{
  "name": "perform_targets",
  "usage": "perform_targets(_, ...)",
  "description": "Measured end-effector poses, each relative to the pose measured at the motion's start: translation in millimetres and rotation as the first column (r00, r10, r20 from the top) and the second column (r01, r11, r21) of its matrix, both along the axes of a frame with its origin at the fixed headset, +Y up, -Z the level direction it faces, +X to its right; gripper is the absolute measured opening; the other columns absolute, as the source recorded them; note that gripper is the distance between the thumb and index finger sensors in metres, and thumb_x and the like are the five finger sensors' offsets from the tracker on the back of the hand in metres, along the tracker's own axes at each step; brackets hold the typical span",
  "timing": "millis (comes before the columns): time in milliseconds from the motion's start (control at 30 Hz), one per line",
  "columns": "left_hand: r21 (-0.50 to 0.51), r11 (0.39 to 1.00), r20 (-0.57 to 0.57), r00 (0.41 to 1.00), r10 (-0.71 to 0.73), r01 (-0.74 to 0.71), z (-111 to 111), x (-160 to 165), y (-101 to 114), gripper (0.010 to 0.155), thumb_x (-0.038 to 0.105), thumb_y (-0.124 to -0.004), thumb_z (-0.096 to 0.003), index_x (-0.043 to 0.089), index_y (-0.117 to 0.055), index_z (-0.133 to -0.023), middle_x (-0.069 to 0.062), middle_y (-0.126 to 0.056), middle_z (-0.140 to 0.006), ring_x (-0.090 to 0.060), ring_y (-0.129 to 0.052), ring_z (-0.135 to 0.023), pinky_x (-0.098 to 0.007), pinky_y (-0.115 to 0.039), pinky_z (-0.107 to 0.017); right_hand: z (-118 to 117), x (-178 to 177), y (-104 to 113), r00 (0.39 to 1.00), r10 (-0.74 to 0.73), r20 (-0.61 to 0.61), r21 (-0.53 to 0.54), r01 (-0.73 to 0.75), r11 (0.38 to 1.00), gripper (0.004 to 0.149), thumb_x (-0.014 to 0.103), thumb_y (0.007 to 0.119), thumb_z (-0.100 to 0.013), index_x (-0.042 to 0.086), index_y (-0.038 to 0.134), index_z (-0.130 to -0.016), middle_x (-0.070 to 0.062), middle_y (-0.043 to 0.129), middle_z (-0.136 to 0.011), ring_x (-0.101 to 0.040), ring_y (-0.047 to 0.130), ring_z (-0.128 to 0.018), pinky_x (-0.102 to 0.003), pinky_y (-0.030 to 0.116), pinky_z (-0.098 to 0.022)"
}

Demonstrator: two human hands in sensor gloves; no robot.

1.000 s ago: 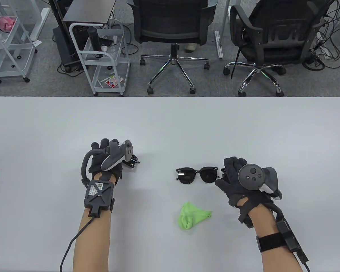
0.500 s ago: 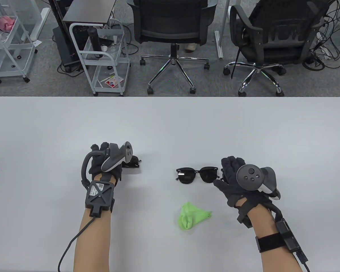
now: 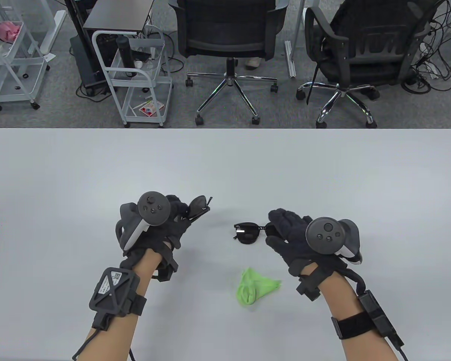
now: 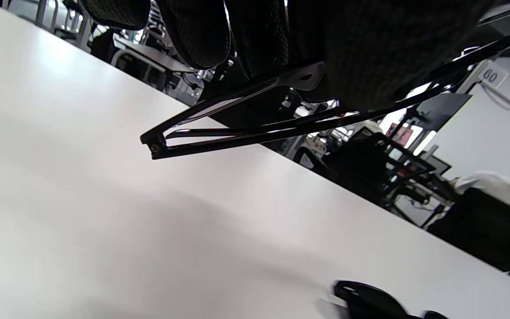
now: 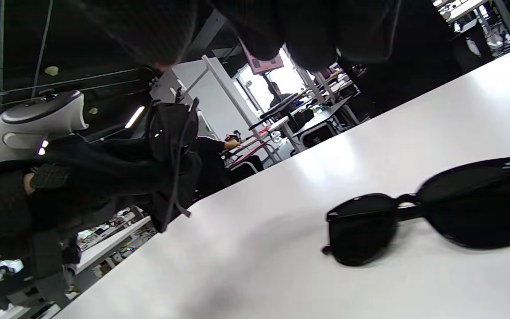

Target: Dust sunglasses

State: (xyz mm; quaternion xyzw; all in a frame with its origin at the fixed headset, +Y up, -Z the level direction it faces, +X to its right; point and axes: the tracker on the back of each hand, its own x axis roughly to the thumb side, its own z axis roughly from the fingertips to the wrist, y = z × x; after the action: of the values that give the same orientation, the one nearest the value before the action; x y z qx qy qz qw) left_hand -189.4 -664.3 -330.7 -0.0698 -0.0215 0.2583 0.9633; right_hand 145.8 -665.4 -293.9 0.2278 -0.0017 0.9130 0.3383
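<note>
Left hand (image 3: 161, 229): grips folded sunglasses (image 3: 198, 207), raised off the table (image 3: 225, 161).
Right hand (image 3: 293, 237): fingers loosely spread over a second pair (image 3: 248, 234); contact unclear.
Cloth (image 3: 253, 286): just nearer the body than the right hand.
Tip: likely pinch cloth first; wipe lenses gently, supporting frame.

Black sunglasses (image 3: 248, 234), lime-green cloth (image 3: 256, 285), seemingly pale grey table (image 3: 225, 165).

Table view: high, looking down across the white table (image 3: 225, 165) toward office chairs (image 3: 229, 34) beyond. Wrist views: low, tilted, skimming close over that same table (image 4: 104, 230). Shared by right wrist and overhead: sunglasses lying on the table (image 5: 427, 208) (image 3: 248, 233).
</note>
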Motion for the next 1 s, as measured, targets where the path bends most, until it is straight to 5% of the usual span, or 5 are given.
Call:
perform_targets(233, -0.051, 0.964, -0.035, 0.965, 0.26, -0.262, 28.7, 29.9, -9.7, 0.051, 0.052, -0.088, -0.036, 0.04, -0.083, -0.085, 0.01, -0.075, -0.103, -0.026, -0.077, -0.102, -0.055, -0.061, -0.074, -1.7, -45.4, 5.1, 1.0, -0.017, 0.019, -0.052, 0.018, 0.999, 0.062, 0.047, 0.081, -0.048, 0.006, 0.078, -0.094, -0.02, 0.088, -0.093, -0.047, 0.09, -0.08, -0.069, 0.06, -0.059)
perform_targets(433, -0.091, 0.966, 0.044, 0.968, 0.245, -0.241, 34.6, 54.5, -29.3, 0.052, 0.054, -0.087, -0.0364, 0.04, -0.081, -0.087, 0.01, -0.073, -0.104, -0.025, -0.076, -0.103, -0.055, -0.061, -0.074, -12.8, -56.3, -9.5, 0.985, -0.153, 0.084, -0.182, 0.167, 0.969, 0.063, 0.047, 0.086, -0.046, 0.006, 0.078, -0.093, -0.017, 0.091, -0.089, -0.043, 0.094, -0.076, -0.067, 0.063, -0.06)
perform_targets(600, 0.006, 0.978, 0.077, 0.975, 0.209, -0.21, 40.8, 63.9, -27.0, 0.056, 0.058, -0.087, -0.0349, 0.038, -0.08, -0.088, 0.012, -0.073, -0.105, -0.023, -0.077, -0.103, -0.053, -0.062, -0.075, -13.3, -47.8, -16.2, 0.966, -0.233, 0.115, -0.128, 0.247, 0.961, 0.047, 0.038, 0.092, -0.042, 0.012, 0.09, -0.081, -0.009, 0.101, -0.076, -0.035, 0.102, -0.065, -0.065, 0.068, -0.059)
perform_targets(800, -0.08, 0.975, 0.181, 0.959, 0.218, -0.207, 39.9, 65.0, -36.8, 0.083, 0.061, -0.086, -0.0342, 0.037, -0.053, -0.106, 0.006, -0.051, -0.116, -0.028, -0.067, -0.109, -0.056, -0.056, -0.078, -10.4, -42.0, -11.5, 0.965, -0.24, 0.103, -0.066, 0.247, 0.967, 0.043, 0.038, 0.092, -0.042, 0.014, 0.092, -0.077, -0.005, 0.104, -0.072, -0.031, 0.105, -0.062, -0.063, 0.07, -0.059)
perform_targets(1000, -0.137, 0.974, 0.289, 0.934, 0.211, -0.178, 37.6, 69.2, -41.8, 0.086, 0.061, -0.09, -0.0312, 0.034, -0.055, -0.105, 0.006, -0.072, -0.107, -0.018, -0.096, -0.093, -0.047, -0.069, -0.075, -8.5, -36.0, -12.5, 0.961, -0.265, 0.074, -0.098, 0.272, 0.957, 0.043, 0.038, 0.092, -0.041, 0.013, 0.093, -0.077, -0.006, 0.105, -0.071, -0.031, 0.106, -0.061, -0.063, 0.07, -0.059)
